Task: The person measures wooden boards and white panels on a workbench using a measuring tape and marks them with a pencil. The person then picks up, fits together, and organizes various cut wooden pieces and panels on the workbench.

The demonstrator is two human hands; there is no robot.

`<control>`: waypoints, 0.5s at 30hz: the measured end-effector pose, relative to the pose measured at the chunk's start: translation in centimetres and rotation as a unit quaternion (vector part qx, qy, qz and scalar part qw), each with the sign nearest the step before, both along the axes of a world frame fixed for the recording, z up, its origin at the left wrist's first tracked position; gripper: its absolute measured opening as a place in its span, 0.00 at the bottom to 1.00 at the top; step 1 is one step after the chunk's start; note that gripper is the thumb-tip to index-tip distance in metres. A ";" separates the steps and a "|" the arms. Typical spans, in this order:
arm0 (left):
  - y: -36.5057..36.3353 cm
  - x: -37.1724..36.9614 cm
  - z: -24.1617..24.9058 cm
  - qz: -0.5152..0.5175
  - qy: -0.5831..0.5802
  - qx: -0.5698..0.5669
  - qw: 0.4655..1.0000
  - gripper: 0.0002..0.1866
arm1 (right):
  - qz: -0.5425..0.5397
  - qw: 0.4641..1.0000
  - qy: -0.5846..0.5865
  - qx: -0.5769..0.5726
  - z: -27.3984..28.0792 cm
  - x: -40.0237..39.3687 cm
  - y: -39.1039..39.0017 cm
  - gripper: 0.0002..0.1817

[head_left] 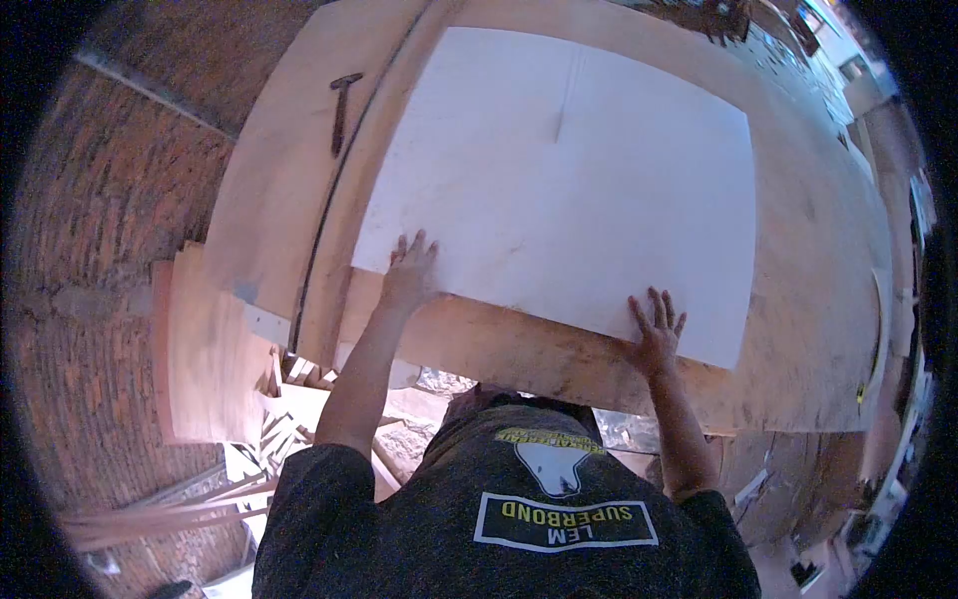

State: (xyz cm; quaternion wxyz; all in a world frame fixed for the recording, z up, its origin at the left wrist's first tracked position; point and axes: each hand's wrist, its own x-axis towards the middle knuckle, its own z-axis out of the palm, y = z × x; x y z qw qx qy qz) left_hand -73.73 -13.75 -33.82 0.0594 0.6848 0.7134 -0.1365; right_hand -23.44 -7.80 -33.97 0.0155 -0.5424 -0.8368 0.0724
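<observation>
A large white sheet lies flat on the wooden worktable. My left hand rests on the sheet's near left corner area, fingers stretched out and pointing away from me. Near the right end of the same front edge, my right hand presses flat with its fingers spread. Neither hand grips anything. A thin dark line marks the upper middle of the sheet, and faint smudges show near its left side.
A hammer lies on the table's left part, beyond a long dark straight strip. Wooden boards lean against the brick wall at left. Wood offcuts litter the floor below the table.
</observation>
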 end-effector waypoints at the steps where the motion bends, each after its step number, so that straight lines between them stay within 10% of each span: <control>1: 0.0 0.3 0.4 0.000 -0.006 0.003 1.000 0.60 | 0.002 1.000 -0.004 -0.004 0.0 0.3 0.1 0.53; 15: 1.0 0.1 0.5 0.014 -0.030 0.021 0.999 0.63 | 0.030 0.997 0.062 0.034 0.3 0.4 2.2 0.50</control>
